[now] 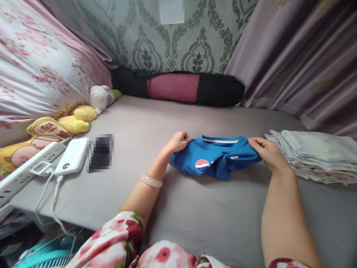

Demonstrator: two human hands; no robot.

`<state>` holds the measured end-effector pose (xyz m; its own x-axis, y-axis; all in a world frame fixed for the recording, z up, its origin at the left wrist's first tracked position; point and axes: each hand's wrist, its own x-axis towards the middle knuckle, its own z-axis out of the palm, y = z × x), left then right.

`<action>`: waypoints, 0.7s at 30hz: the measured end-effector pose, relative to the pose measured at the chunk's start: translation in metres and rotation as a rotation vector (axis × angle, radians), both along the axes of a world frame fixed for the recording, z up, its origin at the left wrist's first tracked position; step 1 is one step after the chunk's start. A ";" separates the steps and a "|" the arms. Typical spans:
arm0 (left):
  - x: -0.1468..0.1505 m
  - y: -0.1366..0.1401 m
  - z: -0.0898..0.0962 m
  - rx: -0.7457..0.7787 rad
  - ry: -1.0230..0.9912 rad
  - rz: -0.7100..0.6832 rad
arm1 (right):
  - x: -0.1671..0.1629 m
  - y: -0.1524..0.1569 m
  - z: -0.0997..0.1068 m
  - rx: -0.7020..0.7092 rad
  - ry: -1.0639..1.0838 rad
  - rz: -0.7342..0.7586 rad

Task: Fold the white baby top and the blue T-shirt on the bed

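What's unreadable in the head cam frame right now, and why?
- Blue shirt, head view: underside hidden by its own bunched fabric.
- Dark item, head view: pixelated, can't identify it.
- Power strip, head view: near end cut off by left edge.
- Teal slatted object, head view: cut off by bottom edge.
- White sheet, head view: top cut off by upper edge.
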<state>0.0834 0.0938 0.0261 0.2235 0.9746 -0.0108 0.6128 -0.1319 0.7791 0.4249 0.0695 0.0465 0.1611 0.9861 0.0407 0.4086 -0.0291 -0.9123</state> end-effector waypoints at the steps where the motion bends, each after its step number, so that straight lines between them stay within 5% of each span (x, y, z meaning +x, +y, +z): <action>1: -0.001 0.000 0.003 -0.003 -0.056 0.045 | 0.000 0.000 0.000 0.008 -0.009 0.003; 6: 0.000 -0.002 0.012 -0.132 -0.355 0.081 | 0.001 0.000 0.000 0.034 -0.029 0.019; 10: 0.003 -0.003 0.013 -0.090 -0.478 0.055 | 0.004 -0.001 0.000 0.031 -0.026 0.044; 21: -0.002 -0.005 0.018 0.069 -0.291 -0.035 | -0.006 -0.008 0.015 -0.060 -0.011 0.204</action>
